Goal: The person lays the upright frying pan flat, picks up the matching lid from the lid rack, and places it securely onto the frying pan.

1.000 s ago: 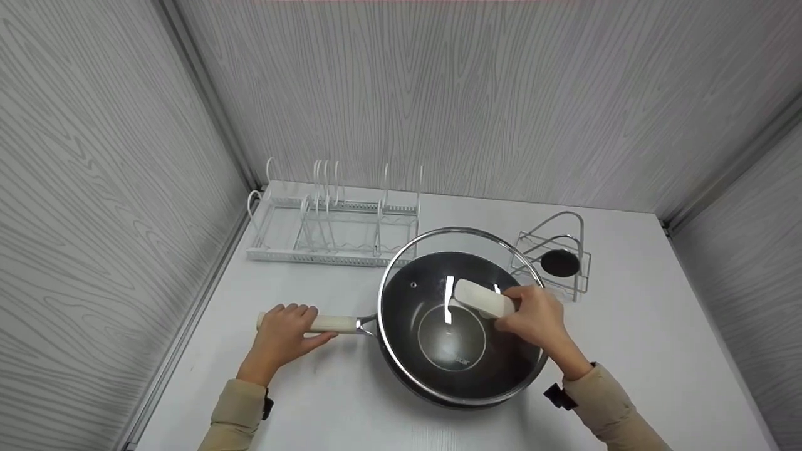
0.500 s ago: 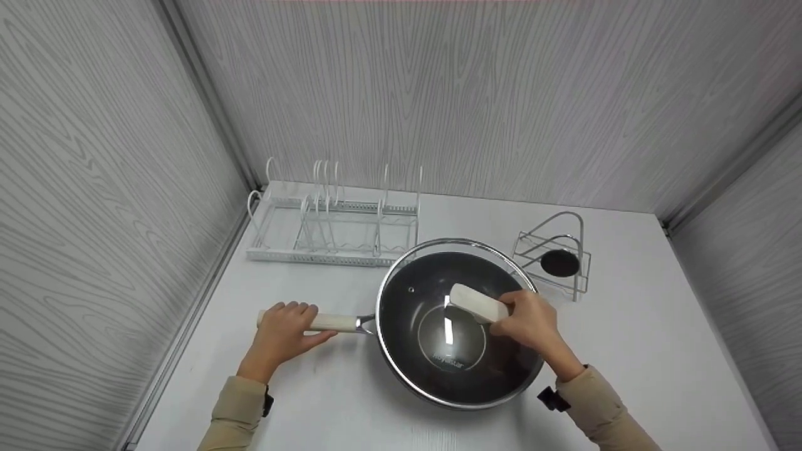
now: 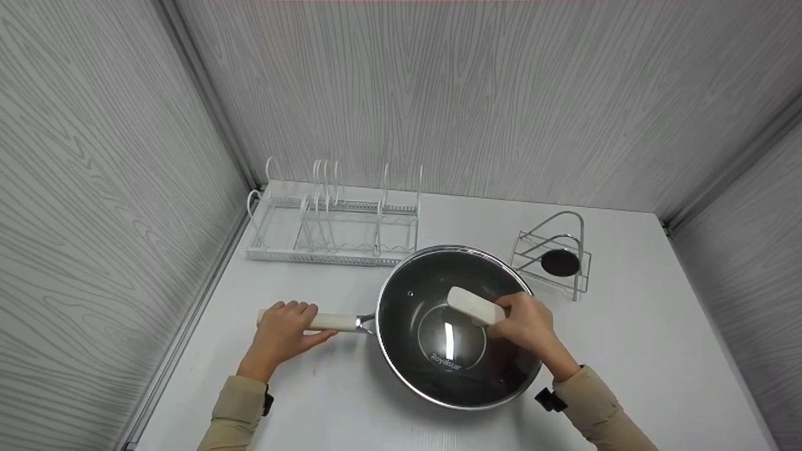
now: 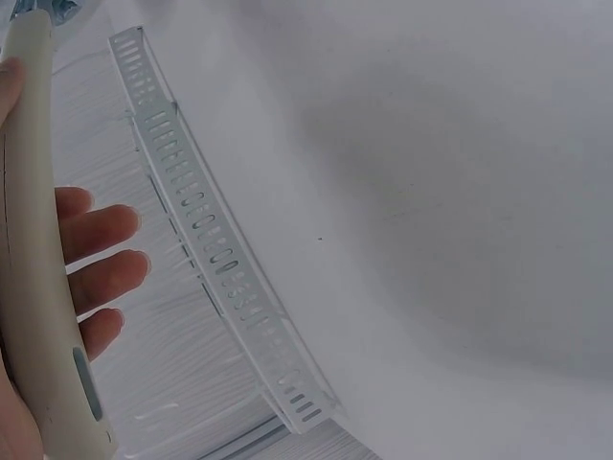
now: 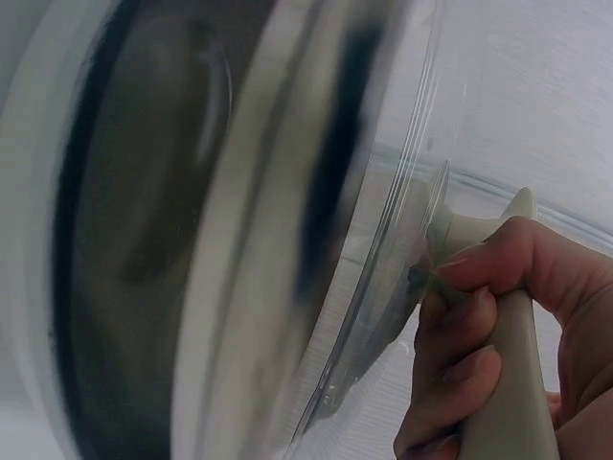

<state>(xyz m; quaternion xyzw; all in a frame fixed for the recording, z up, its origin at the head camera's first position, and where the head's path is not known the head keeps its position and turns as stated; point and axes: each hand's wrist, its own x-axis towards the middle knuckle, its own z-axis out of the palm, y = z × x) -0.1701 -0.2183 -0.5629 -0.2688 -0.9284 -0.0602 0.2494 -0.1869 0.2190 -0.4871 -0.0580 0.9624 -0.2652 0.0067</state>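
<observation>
A dark wok with a cream handle (image 3: pixel 338 322) stands on the white table, its bowl under a clear glass lid (image 3: pixel 432 401). My left hand (image 3: pixel 285 332) grips the wok handle, with fingers across one side and thumb along the other; the left wrist view shows the handle (image 4: pixel 31 240) between them. My right hand (image 3: pixel 523 322) holds the lid's cream knob handle (image 3: pixel 473 305), fingers curled round it, as the right wrist view confirms. Seen from the head, the lid's metal rim nearly matches the wok's rim.
A white wire dish rack (image 3: pixel 332 257) stands behind, to the left of the wok. A small metal wire stand with a dark round disc (image 3: pixel 559 262) is at the back right. Grey wood-grain walls (image 3: pixel 438 94) enclose the table on three sides.
My right hand has lowered the lid and brought it toward me, so its rim now lines up with the wok's. My left hand has stayed put on the wok handle.
</observation>
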